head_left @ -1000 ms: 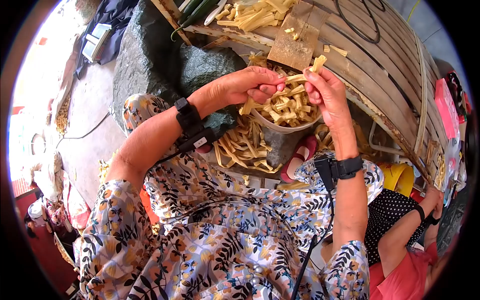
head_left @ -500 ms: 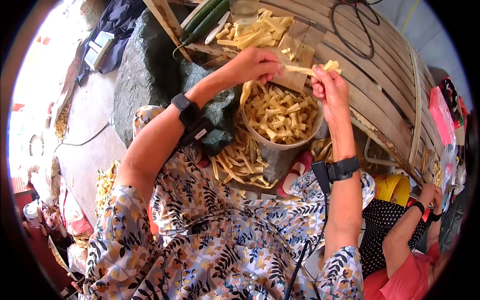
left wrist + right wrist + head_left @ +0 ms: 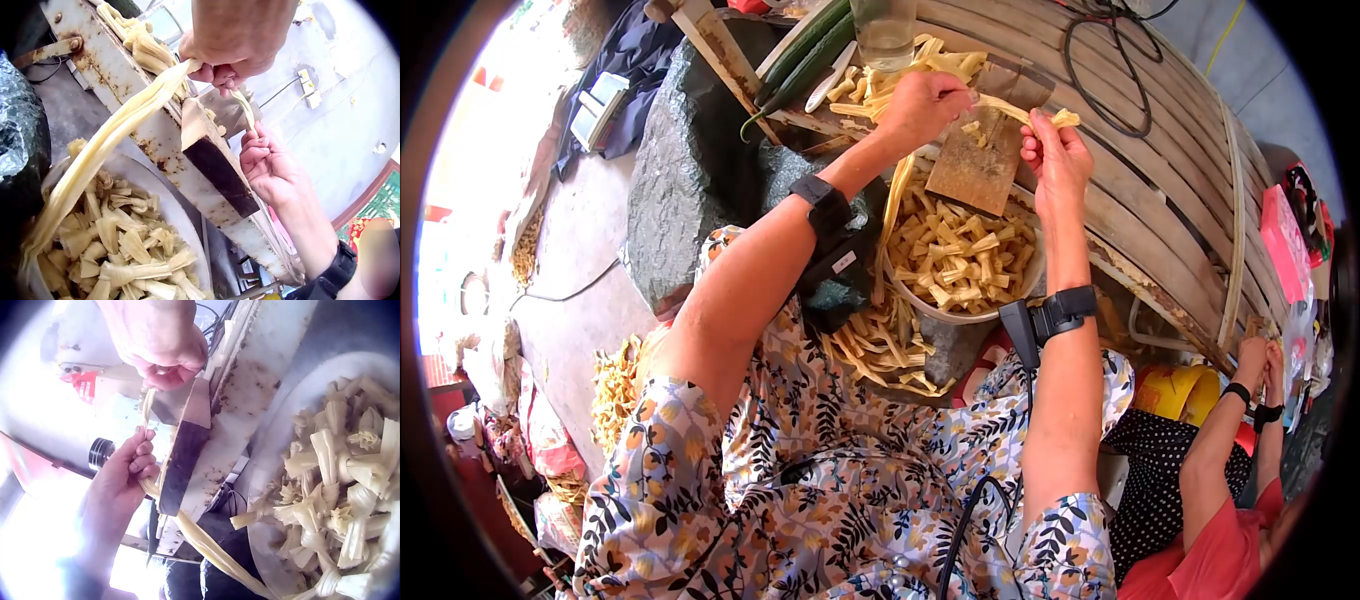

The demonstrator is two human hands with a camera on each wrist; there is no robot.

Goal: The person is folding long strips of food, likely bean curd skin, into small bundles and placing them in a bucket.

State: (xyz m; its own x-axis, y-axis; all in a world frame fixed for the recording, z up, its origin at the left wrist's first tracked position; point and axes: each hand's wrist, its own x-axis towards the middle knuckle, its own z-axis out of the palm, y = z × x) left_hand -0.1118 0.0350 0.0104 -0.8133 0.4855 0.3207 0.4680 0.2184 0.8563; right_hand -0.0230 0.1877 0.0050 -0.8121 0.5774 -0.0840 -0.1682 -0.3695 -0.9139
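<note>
My left hand (image 3: 922, 108) grips a long pale yellow vegetable strip (image 3: 115, 128), whose tail hangs down over the bowl's left side. My right hand (image 3: 1057, 155) pinches the same strip near its bunched end (image 3: 1064, 118), and a short twisted length (image 3: 147, 411) runs between the hands. Both hands are above the slatted bench, beside a small wooden board (image 3: 972, 170). Below them stands a white bowl (image 3: 970, 318) heaped with short knotted pieces (image 3: 960, 262) of the same vegetable. Curled left fingers partly cover the strip in the left wrist view.
More strips (image 3: 960, 66) lie on the bench (image 3: 1140, 190), near green cucumbers (image 3: 812, 58), a glass (image 3: 884, 35) and a white-handled tool (image 3: 832, 78). A black cable (image 3: 1115, 70) lies farther right. Loose strips (image 3: 880, 345) are under the bowl's left side. Another person's arms (image 3: 1220, 440) show at right.
Both hands have moved up and away from over the bowl, the left most. The strip between them has lengthened, and its long tail now shows hanging beside the bowl.
</note>
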